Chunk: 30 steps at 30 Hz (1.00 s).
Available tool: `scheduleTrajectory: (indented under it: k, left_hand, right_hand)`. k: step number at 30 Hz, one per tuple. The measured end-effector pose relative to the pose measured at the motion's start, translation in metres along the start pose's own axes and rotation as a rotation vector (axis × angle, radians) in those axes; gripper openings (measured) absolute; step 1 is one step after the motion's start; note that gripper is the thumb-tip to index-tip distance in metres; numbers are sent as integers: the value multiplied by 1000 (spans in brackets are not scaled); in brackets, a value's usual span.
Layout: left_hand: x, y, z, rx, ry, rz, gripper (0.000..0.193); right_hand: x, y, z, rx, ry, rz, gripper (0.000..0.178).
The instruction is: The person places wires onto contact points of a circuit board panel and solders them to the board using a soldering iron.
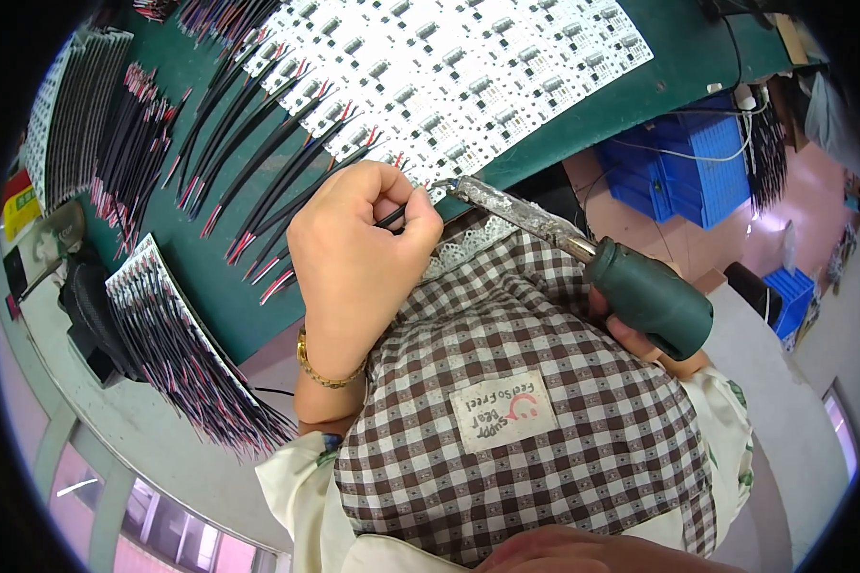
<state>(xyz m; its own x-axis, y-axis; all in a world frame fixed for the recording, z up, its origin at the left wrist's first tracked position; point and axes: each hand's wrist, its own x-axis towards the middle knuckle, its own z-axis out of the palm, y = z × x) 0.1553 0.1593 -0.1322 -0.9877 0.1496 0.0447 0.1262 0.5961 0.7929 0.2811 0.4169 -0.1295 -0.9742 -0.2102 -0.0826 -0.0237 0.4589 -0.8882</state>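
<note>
My left hand point(354, 244), a gold watch on its wrist, pinches a black cable point(392, 219) between thumb and curled fingers at the near corner of a white circuit board panel point(492, 86). My right hand point(631, 334) is wrapped round the dark green handle of a soldering iron point(540, 224), which hides most of its fingers. The iron's metal shaft slants up and left, its tip close to the left fingertips at the board's corner. Whether the tip touches the wire is too small to tell. Several black cables with red and white ends point(277, 205) stick out along the panel's left edge.
On the green table point(222, 296) lie a bundle of loose cables point(134, 158) and stacked boards point(72, 115) at the far left. Another wired panel point(177, 344) stands at the left edge. Blue crates point(683, 172) are on the floor at right. A checked apron covers my lap.
</note>
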Motion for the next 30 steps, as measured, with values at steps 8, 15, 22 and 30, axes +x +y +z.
scheduleTrajectory:
  k: [8,15,22,30]
  left_hand:
    - [0,1,1,14,7,14,12]
    - [2,1,0,43,-6,18,11]
    - [1,-2,-3,13,-35,18,10]
    - [10,-1,-11,21,-188,19,9]
  right_hand:
    - [10,-6,-1,-155,38,-253,39]
    - [-6,-8,0,255,10,112,25]
    - [-1,-23,-1,270,21,274,28]
    - [-4,0,-2,-50,22,-105,41]
